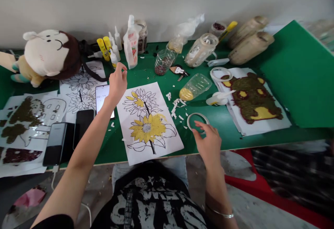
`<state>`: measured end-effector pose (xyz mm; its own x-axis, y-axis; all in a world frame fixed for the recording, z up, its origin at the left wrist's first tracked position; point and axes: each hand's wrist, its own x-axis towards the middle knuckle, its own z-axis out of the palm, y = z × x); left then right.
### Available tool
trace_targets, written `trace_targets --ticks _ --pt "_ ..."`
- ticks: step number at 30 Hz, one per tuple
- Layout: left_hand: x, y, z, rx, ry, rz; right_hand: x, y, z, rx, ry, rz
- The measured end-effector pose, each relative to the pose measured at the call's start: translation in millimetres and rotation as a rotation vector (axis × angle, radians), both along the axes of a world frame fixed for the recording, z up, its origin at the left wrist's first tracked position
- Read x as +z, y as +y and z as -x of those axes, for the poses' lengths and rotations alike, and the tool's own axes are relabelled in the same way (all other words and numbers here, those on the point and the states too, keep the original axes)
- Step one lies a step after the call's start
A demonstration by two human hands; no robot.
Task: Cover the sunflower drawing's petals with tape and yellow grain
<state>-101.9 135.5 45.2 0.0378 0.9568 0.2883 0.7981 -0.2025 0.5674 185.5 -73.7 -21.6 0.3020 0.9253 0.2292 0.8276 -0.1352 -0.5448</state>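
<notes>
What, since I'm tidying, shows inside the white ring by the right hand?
Green tabletop shows inside the white ring; the right hand covers part, hiding whatever lies there.

- Soft, moderately dim indoor light; the central sunflower drawing (148, 126) is evenly lit, fairly clear.
- Pale glare on the green tabletop (224, 117) at right.
- Wide-angle distortion tilts the far-right bottles (252, 49); near-right plaid cloth (292, 176) is blurred.

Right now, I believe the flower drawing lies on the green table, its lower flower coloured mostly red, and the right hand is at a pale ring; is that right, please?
Almost: the lower flower is mostly yellow, not red, as the head view shows. The flower drawing does lie on the green table, and the right hand is at a pale ring.
</notes>
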Motion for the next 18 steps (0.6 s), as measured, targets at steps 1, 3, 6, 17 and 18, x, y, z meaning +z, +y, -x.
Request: trace_targets --ticks 1,3,6,17,18 --pt "-0.7 4.2 1.1 0.010 0.031 0.000 -4.5 0.1 -5.8 0.025 -0.091 0.040" --pt "-3.7 10.1 3.5 -0.003 0.106 0.010 -11.4 1.2 -11.6 0.045 -0.144 0.075" --pt "-11.0 13.9 8.2 -0.068 0.191 0.025 -14.2 4.0 -9.0 0.065 -0.146 0.077" --pt "-10.3 -12.9 14.8 0.048 0.045 -0.055 15.7 3.2 16.3 0.012 -0.077 -0.125" --pt "-7.2 -18.6 14.8 0.033 0.032 -0.038 18.1 2.1 20.2 0.012 -0.073 -0.154"
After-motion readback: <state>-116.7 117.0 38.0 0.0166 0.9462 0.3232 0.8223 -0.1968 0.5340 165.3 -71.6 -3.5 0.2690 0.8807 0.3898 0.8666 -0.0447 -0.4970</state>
